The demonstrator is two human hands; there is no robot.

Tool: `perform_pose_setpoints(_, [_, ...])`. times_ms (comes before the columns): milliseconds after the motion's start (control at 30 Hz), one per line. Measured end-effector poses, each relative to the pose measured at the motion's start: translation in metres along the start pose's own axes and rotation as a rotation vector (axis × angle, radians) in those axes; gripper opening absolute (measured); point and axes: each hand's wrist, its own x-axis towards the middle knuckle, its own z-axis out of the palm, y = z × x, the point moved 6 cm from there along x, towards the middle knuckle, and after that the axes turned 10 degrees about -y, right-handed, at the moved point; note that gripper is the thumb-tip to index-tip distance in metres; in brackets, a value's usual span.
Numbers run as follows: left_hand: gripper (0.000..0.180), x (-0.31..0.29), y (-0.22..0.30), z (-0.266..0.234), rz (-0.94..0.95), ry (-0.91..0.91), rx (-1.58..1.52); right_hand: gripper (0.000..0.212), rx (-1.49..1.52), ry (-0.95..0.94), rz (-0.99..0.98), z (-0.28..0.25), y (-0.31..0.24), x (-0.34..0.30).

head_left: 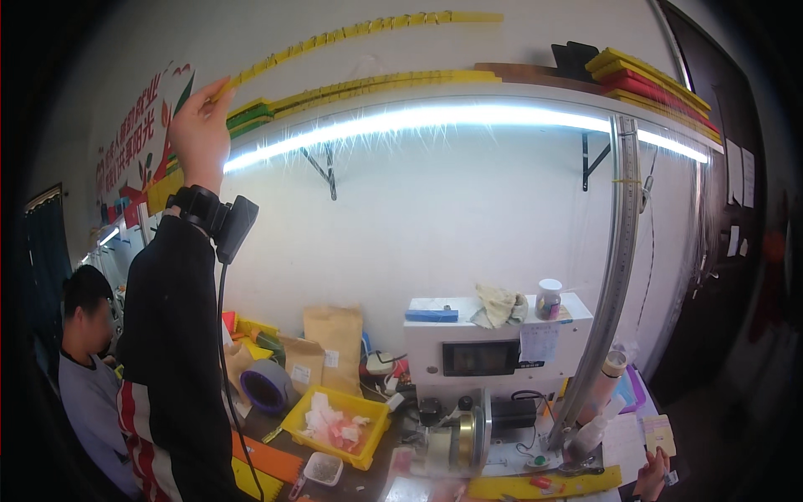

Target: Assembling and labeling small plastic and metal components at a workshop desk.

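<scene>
My left hand (201, 138) is raised high at the upper left, fingers pinched on the near end of a long yellow strip (360, 38). Small wire loops run along the strip, which slants up to the right in front of the wall. Below it, a shelf (468, 90) bears more yellow strips (368, 82) and green ones (249, 117) close to my hand. Down at the lower right edge, my right hand (652, 477) grips a small pale yellow card (659, 435) by its lower end. Part of that hand is cut off by the frame.
A white machine (493, 343) with a screen stands on the bench beside a metal upright (619, 251). A yellow tray (335, 427) of crumpled tissue, paper bags (333, 343) and a tape roll (266, 385) lie left. Another person (88, 376) sits farther left. A lit tube (418, 117) hangs under the shelf.
</scene>
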Motion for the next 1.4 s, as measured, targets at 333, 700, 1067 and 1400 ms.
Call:
perform_pose_setpoints(333, [0.023,0.032,-0.008,0.03,0.078,-0.032,0.136,0.028,0.005,0.064,0.037,-0.067,0.07,0.02])
perform_pose_setpoints(700, [0.02,0.031,-0.015,0.065,0.081,-0.125,0.261,0.056,-0.014,-0.143,0.023,-0.011,0.029,-0.028])
perform_pose_setpoints(1067, [0.022,0.026,-0.036,0.083,0.073,-0.156,0.262,0.062,-0.294,-0.056,0.018,-0.012,0.03,-0.022])
perform_pose_setpoints(1400, [0.027,0.025,-0.03,0.089,0.182,-0.142,0.419,0.065,-0.098,-0.098,-0.039,-0.004,0.024,-0.03])
